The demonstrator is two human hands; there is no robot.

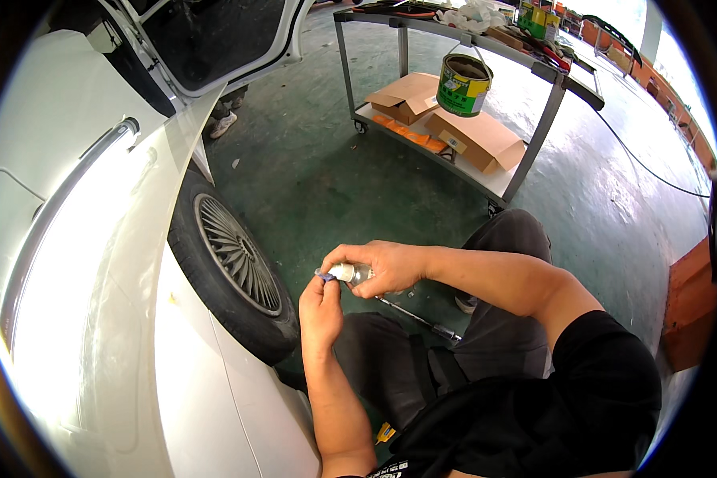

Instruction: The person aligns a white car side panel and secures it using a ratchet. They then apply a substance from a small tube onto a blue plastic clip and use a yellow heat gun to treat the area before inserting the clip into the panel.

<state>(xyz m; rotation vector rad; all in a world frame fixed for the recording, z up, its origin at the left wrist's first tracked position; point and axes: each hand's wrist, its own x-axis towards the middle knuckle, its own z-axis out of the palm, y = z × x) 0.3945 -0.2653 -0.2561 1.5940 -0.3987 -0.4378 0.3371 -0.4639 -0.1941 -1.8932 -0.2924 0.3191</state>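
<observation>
My right hand (390, 267) is wrapped round a small clear bottle (362, 274) with a white spray top (342, 272). The bottle is tilted with its top toward my left hand (322, 315). Between the left thumb and fingers I pinch a small bluish-purple piece (326, 276), too small to tell its kind. The spray top is right beside that piece; I cannot tell whether they touch. Just below the hands, a slim metal rod tool (422, 320) with a thicker end lies near my legs.
To my left is a white car body (215, 374) with its wheel (239, 255) and a bright tube lamp (72, 191). A wheeled cart (534, 139) carries cardboard boxes (478, 139), and a green-yellow can (464, 88) hangs from it. Another person's shoe (224, 125) shows by the car door.
</observation>
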